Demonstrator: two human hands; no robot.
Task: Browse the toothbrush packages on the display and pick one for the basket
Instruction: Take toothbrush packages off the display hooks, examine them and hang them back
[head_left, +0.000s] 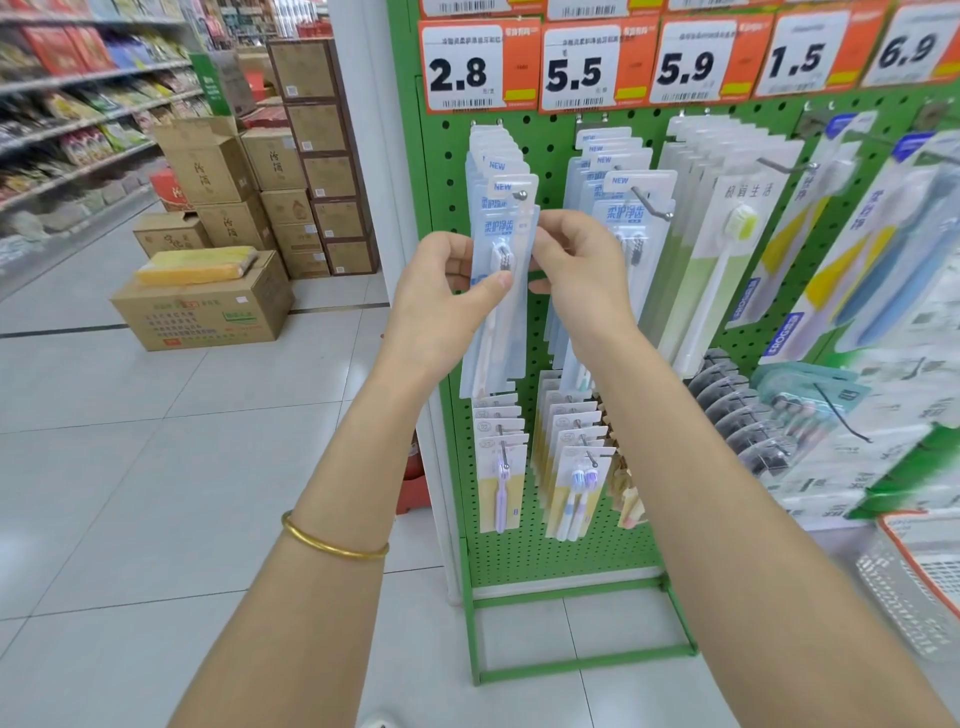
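On pegboard (519, 545), 2 hands, left hand (441, 291), right hand (582, 270), pinch 1 toothbrush pkg (501, 228)

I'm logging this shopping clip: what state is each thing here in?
front toothbrush package: hanging on its hook, held at both edges.
hook: loaded, tip through the package's hole.
left hand: pinching the package's left edge.
right hand: pinching its right edge.
basket: partly out of frame, contents unclear.
cardboard box: closed, yellow pack on top.
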